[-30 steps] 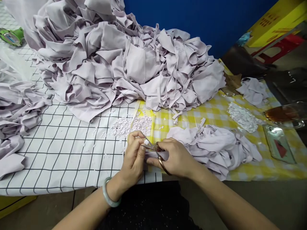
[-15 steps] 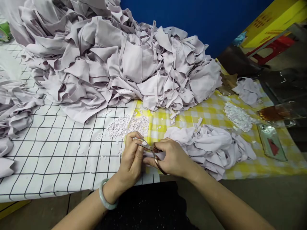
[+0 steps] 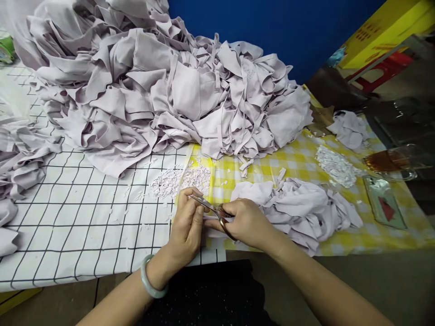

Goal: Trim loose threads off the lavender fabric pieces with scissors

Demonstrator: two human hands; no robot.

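Observation:
My right hand (image 3: 246, 222) grips a pair of scissors (image 3: 217, 212) by the handles, the blades pointing left and nearly closed. Their tips lie at the fingers of my left hand (image 3: 186, 224), which is pinched closed on a pale lilac fabric piece (image 3: 214, 218). Most of that piece is hidden between and under my hands. Just behind my left hand lies a scatter of small cut scraps (image 3: 170, 181). To the right of my right hand is a small heap of the same pale fabric (image 3: 302, 210).
A large pile of lilac fabric pieces (image 3: 190, 90) covers the back of the table, and another heap (image 3: 23, 158) is at the left. On the right are more scraps (image 3: 336, 165), a phone in a clear case (image 3: 384, 203) and a glass mug of brown liquid (image 3: 390, 160).
The scissor blades have gone from spread apart to nearly closed at my left fingertips. Both hands stay in almost the same place.

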